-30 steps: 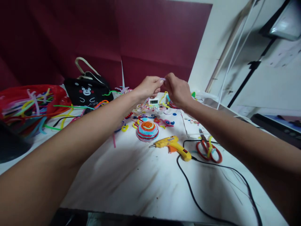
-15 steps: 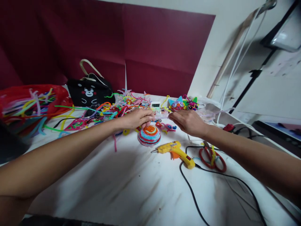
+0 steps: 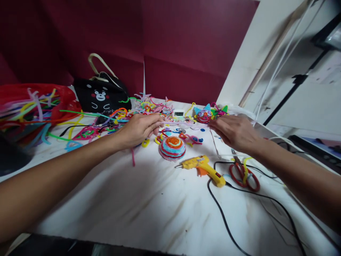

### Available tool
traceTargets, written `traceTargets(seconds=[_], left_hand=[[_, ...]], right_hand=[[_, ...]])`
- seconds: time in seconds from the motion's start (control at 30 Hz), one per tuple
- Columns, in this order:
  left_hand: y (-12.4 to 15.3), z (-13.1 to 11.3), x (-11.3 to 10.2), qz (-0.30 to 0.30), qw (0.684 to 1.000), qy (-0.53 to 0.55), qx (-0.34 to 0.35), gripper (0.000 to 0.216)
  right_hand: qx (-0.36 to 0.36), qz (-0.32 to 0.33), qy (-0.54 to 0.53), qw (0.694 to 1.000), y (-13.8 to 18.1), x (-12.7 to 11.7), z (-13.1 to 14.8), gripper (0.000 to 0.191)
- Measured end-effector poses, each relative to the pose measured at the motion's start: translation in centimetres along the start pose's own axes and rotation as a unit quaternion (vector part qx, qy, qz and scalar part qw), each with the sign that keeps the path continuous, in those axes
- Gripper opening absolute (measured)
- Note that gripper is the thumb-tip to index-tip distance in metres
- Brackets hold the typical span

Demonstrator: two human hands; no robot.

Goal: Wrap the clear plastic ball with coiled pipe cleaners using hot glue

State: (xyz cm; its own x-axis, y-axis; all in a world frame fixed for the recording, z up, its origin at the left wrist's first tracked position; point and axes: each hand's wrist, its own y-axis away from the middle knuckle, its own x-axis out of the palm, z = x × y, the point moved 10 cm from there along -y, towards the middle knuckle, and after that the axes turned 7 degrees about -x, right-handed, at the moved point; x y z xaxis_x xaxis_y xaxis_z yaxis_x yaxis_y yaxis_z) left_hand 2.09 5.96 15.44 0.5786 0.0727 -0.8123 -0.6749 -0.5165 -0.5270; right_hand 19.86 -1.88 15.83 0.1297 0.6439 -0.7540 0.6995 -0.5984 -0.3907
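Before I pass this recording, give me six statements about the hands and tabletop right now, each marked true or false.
1. A pale lilac strip runs between the left hand and the right hand. True.
2. A yellow glue gun and red-handled scissors lie on the table. True.
3. The glue gun's nozzle points right. False: it points left.
4. The scissors lie left of the glue gun. False: they lie to its right.
5. A striped dome sits nearer the person than the small white display. True.
6. The right hand holds the scissors. False: it is at the strip's end.
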Motion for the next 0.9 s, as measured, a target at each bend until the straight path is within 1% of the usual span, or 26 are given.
traceTargets(seconds=[0.07, 0.13, 0.27, 0.37, 0.4, 0.43, 0.5, 0.57, 0.63, 0.67, 0.7, 0.73, 0.77, 0.87, 0.9], left_hand=[[0.5, 1.0, -0.3, -0.011, 0.999, -0.029, -0.01, 0.025], [1.1, 1.7, -0.3, -0.008, 0.999, -0.042, -0.025, 0.026], [1.4, 2.3, -0.4, -0.008, 0.998, -0.025, -0.056, 0.028], [0.6, 1.5, -0.1, 0.01, 0.998, -0.034, -0.048, 0.026], [0.3, 0.9, -0.2, 0.006, 0.998, -0.052, -0.039, 0.026], [-0.1, 0.4, -0.4, -0.004, 0.997, -0.069, -0.033, 0.026], [-0.8, -1.0, -0.8, -0.023, 0.996, -0.085, -0.022, 0.026], [-1.4, -2.6, -0.6, -0.007, 0.997, -0.079, -0.012, 0.026], [-1.6, -4.0, -0.6, -0.002, 0.998, -0.065, -0.008, 0.028], [-1.7, -4.6, -0.6, -0.002, 0.998, -0.057, -0.006, 0.028], [-1.7, -5.0, -0.7, -0.007, 0.999, -0.051, -0.008, 0.028], [-1.6, -5.3, -0.9, -0.017, 0.999, -0.044, -0.009, 0.028], [-1.5, -5.4, -1.2, -0.03, 0.999, -0.037, -0.009, 0.027], [-1.3, -5.5, -1.9, -0.068, 0.997, -0.028, -0.01, 0.025], [-1.3, -5.5, -2.0, -0.075, 0.997, -0.028, -0.011, 0.025]], right_hand=[[0.01, 0.012, 0.022, 1.0, 0.7, 0.2, -0.8, 0.025], [0.035, 0.005, 0.022, 0.999, 1.5, 0.5, -1.7, 0.024], [0.095, -0.008, -0.06, 0.994, 2.2, 1.7, -3.1, 0.024], [0.109, 0.012, -0.135, 0.985, 1.2, 2.1, -2.6, 0.03], [0.126, 0.011, -0.183, 0.975, 0.7, 2.0, -2.3, 0.032], [0.15, 0.007, -0.242, 0.959, 0.2, 1.7, -2.0, 0.035], [0.175, -0.015, -0.353, 0.919, -1.3, 1.0, -0.7, 0.043], [0.163, -0.035, -0.464, 0.87, -3.0, 0.3, 1.4, 0.046], [0.156, -0.052, -0.536, 0.828, -4.3, 0.0, 2.9, 0.037], [0.154, -0.067, -0.558, 0.813, -4.8, -0.3, 3.3, 0.033], [0.162, -0.082, -0.567, 0.804, -5.0, -0.4, 3.4, 0.029], [0.173, -0.093, -0.562, 0.804, -5.1, -0.6, 3.3, 0.029], [0.185, -0.106, -0.545, 0.811, -5.0, -0.9, 3.1, 0.032], [0.199, -0.127, -0.479, 0.845, -4.4, -2.1, 2.6, 0.043], [0.199, -0.129, -0.468, 0.851, -4.1, -2.5, 2.5, 0.045]])
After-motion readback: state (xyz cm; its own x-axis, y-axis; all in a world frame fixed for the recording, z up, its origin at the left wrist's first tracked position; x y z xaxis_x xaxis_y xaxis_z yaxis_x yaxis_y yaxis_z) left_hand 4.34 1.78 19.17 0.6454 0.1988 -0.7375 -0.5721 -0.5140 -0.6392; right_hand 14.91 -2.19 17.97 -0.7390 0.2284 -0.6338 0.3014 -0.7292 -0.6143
